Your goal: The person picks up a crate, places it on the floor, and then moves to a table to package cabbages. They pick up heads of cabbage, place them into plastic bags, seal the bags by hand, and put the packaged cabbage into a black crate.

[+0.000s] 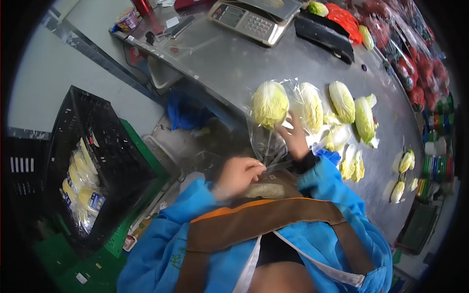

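Note:
A napa cabbage (pixel 270 104) sits inside a clear plastic bag (pixel 259 141) at the near edge of the metal table. My left hand (pixel 238 176) pinches the gathered end of this bag, close to my apron. Fingers apart, my right hand (pixel 295 139) is at the lower right of the bagged cabbage, beside the plastic. Just to the right lies another cabbage (pixel 311 106) in clear film. Farther right are two bare cabbages (pixel 342 101) (pixel 364 119), with loose leaves (pixel 338 136) in front of them.
A digital scale (pixel 251 22) and a black tray-like object (pixel 324 36) stand at the back of the metal table (pixel 215 63). Filled plastic bags (pixel 415 63) crowd the far right. Left of the table, a black crate (pixel 105 141) holds wrapped cabbages (pixel 83 176).

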A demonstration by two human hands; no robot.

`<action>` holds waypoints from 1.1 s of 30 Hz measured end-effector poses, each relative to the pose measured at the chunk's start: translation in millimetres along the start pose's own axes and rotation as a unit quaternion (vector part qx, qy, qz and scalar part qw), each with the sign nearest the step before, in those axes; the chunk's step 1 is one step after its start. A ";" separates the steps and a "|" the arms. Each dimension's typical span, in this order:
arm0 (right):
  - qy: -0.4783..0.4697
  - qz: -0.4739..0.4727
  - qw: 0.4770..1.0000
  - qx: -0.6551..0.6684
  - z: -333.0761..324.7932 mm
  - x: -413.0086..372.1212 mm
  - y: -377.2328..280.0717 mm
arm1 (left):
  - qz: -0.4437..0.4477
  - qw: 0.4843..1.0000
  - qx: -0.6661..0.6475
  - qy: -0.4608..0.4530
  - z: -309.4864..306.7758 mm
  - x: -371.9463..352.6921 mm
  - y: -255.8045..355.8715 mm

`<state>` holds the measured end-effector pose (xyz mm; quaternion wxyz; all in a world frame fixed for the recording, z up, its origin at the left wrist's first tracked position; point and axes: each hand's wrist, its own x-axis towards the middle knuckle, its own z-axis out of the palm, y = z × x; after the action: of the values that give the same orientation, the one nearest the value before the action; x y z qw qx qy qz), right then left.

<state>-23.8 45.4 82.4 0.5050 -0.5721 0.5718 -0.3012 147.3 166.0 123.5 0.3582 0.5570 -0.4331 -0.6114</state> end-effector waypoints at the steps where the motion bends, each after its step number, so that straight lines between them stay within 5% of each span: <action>1: 0.022 -0.129 0.984 -0.121 -5.4 -27.4 -8.7 | 0.044 0.998 0.024 0.023 -0.9 -3.9 -3.2; 3: -0.111 -0.195 0.968 -0.114 -6.5 -60.6 -43.4 | 0.026 0.999 0.021 0.022 -3.1 -9.0 -4.5; 5: -0.190 -0.125 0.971 -0.078 5.5 -80.4 -57.6 | 0.115 0.984 0.134 0.034 -5.6 -10.8 -6.2; 8: -0.208 -0.096 0.970 -0.078 13.3 -82.4 -54.6 | 0.095 0.980 0.169 0.036 -6.9 -17.4 -8.3; 10: -0.252 -0.166 0.949 -0.090 15.2 -86.2 -56.2 | 0.075 0.983 0.163 0.039 -8.4 -22.1 -9.2; 18: -0.193 -0.172 0.965 -0.049 11.9 -96.9 -48.8 | 0.119 0.971 0.207 0.030 -8.7 -26.3 -4.0; 20: -0.225 -0.171 0.957 -0.060 13.1 -91.5 -49.7 | 0.182 0.923 0.339 -0.019 -24.4 -12.1 13.9; 21: -0.256 -0.169 0.949 -0.071 13.4 -88.7 -49.7 | 0.265 0.814 0.499 0.138 -11.9 -4.4 30.0; 23: -0.293 -0.155 0.943 -0.014 -4.3 -86.0 -64.2 | 0.429 0.744 0.512 -0.012 -11.8 50.5 37.8; 24: -0.308 -0.201 0.930 0.005 -30.9 -88.2 -75.8 | 0.411 0.710 0.565 -0.086 -11.4 82.5 15.4; 25: -0.310 0.058 0.932 0.179 -66.4 -116.5 -120.3 | 0.409 0.716 0.559 -0.086 -13.1 88.2 15.1; 26: -0.293 0.136 0.923 0.210 -98.1 -140.9 -136.0 | 0.378 0.730 0.550 -0.148 -19.7 90.4 16.7; 28: -0.298 0.196 0.925 0.134 -143.1 -183.4 -95.4 | 0.308 0.772 0.515 -0.210 -34.2 80.1 24.7; 30: -0.351 0.287 0.883 -0.120 -172.2 -212.9 1.4 | 0.304 0.802 0.467 -0.214 -55.0 83.0 11.0; 31: -0.497 0.090 0.718 -0.478 -182.7 -246.2 76.5 | 0.301 0.828 0.419 -0.221 -58.4 85.5 5.4; 32: -0.502 0.029 0.714 -0.488 -184.5 -262.4 114.9 | 0.276 0.837 0.406 -0.243 -59.8 87.1 7.4; 33: -0.421 -0.059 0.794 -0.434 -182.1 -263.9 128.7 | 0.273 0.840 0.405 -0.238 -61.6 90.3 8.7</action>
<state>-280.2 277.0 81.3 0.3753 -0.8344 0.3382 0.2201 196.9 71.7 97.8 0.1390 0.3488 -0.8485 -0.3729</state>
